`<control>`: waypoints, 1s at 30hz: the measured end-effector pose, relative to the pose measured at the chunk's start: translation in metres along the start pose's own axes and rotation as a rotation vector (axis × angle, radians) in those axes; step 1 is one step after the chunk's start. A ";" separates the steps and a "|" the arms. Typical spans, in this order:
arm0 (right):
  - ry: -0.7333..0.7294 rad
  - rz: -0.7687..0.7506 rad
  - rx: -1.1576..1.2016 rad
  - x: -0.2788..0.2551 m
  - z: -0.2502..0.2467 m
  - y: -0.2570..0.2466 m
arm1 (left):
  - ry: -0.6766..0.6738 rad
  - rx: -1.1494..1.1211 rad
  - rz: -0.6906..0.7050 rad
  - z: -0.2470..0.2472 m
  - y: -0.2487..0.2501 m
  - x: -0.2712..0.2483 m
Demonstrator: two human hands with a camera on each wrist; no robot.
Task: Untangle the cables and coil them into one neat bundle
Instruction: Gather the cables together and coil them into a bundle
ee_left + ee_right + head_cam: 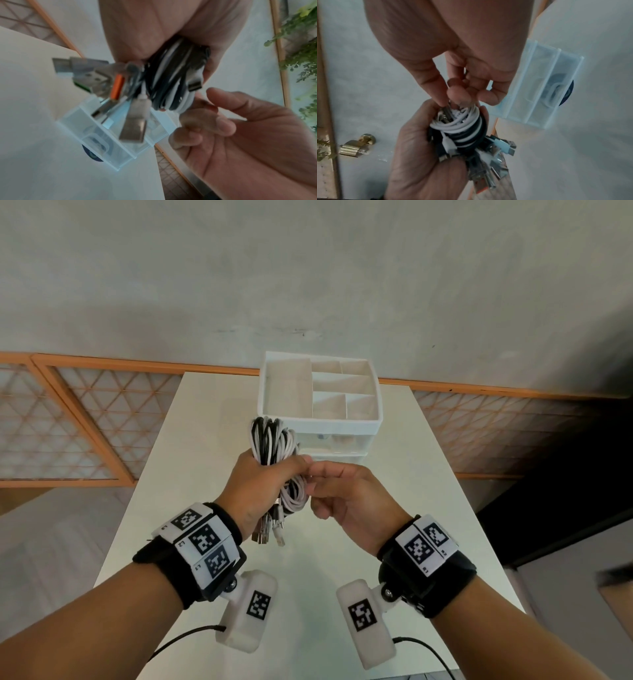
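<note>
The left hand (260,487) has its grip curled tight round the cables (274,440), a black and white bundle standing up and down above the bench (205,542). The right hand (346,491), just beside it, pinches a white loop low on the bundle. Shiny metal plugs (270,532) hang below. The cords look smooth and bendy.

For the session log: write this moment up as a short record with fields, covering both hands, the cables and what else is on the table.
left hand: grips the cable bundle around its middle, above the table
right hand: fingers pinch at the bundle's near end
cables: black and white, coiled together in one bundle
plugs: loose ends hang below the left hand
organizer: white, open compartments on top, clear drawers below, at the table's far edge
task state: coiled; end apparently being tucked
</note>
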State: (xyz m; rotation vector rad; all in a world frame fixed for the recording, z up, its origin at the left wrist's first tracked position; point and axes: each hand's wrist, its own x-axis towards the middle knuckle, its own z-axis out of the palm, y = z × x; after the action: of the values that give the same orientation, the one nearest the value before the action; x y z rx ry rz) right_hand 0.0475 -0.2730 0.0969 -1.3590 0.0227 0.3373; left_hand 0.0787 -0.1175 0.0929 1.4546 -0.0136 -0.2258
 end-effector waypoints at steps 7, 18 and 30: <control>0.196 -0.219 -0.706 0.004 0.005 -0.003 | -0.005 0.092 0.052 0.006 -0.003 -0.009; 0.165 -0.105 -0.407 0.008 -0.006 -0.003 | -0.002 0.039 -0.011 0.005 -0.005 -0.010; -0.097 -0.086 -0.388 0.007 0.005 -0.004 | -0.219 -0.208 -0.172 0.014 -0.008 -0.017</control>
State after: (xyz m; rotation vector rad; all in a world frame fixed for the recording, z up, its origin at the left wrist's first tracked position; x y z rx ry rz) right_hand 0.0537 -0.2670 0.1001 -1.7198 -0.1903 0.3459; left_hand 0.0587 -0.1297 0.0886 1.2194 -0.0421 -0.5124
